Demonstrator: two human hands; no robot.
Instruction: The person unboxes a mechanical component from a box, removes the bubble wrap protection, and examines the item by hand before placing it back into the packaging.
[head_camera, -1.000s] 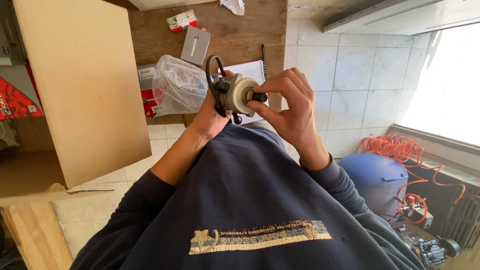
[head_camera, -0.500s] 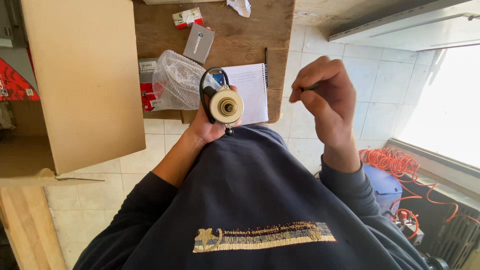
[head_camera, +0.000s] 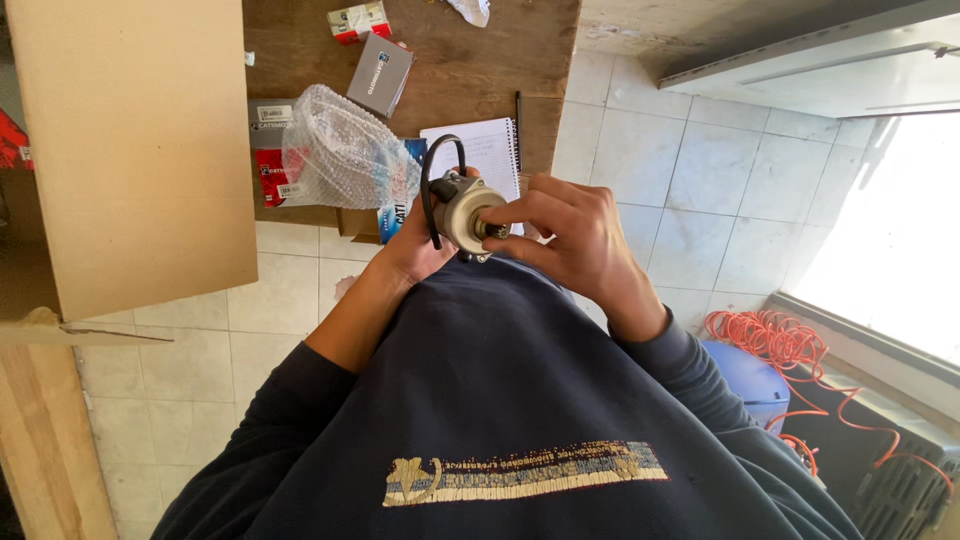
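We see a small round, cream-coloured motor (head_camera: 462, 212) with a looped black cable (head_camera: 432, 190) held up just over the near edge of the wooden table (head_camera: 470, 70). The left hand (head_camera: 420, 252) cups the motor from below and behind — its fingers are wrapped closed around the body. The right hand (head_camera: 575, 235) comes in from the motor's right, and its fingertips (head_camera: 497, 216) are pinched on the small shaft end at the centre of the motor's face, so the motor sits between the two hands. Just left of the motor lies a bubble-wrap bag (head_camera: 340, 155) on the table; behind the motor, a spiral notebook (head_camera: 490, 150) — partly hidden by the hands. Further left of the motor stands a large cardboard box (head_camera: 130, 140).
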